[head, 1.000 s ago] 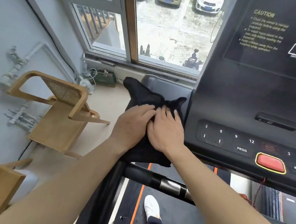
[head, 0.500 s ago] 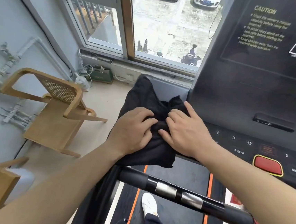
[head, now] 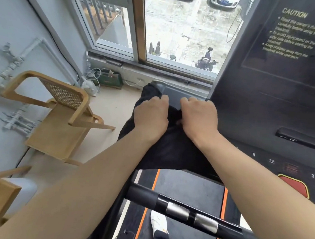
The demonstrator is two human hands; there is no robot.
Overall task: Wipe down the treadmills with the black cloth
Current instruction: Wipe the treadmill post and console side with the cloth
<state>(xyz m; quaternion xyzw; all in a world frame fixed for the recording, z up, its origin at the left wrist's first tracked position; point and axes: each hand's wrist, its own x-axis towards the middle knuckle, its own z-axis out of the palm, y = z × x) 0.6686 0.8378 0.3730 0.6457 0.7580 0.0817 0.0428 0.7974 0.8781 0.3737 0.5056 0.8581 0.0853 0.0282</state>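
Hands [head: 174, 119] farther up black cloth [head: 169, 149]

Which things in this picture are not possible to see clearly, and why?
Head view only:
- Treadmill surface beneath the black cloth: covered by it.
- Left hand and right hand fingertips: curled into the cloth.
- Red button: partly behind the right forearm.
- Console: right side cut off by the frame edge.

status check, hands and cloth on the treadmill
Left hand and right hand both fisted on black cloth. Cloth bunched at console's left edge. Nothing in the way.
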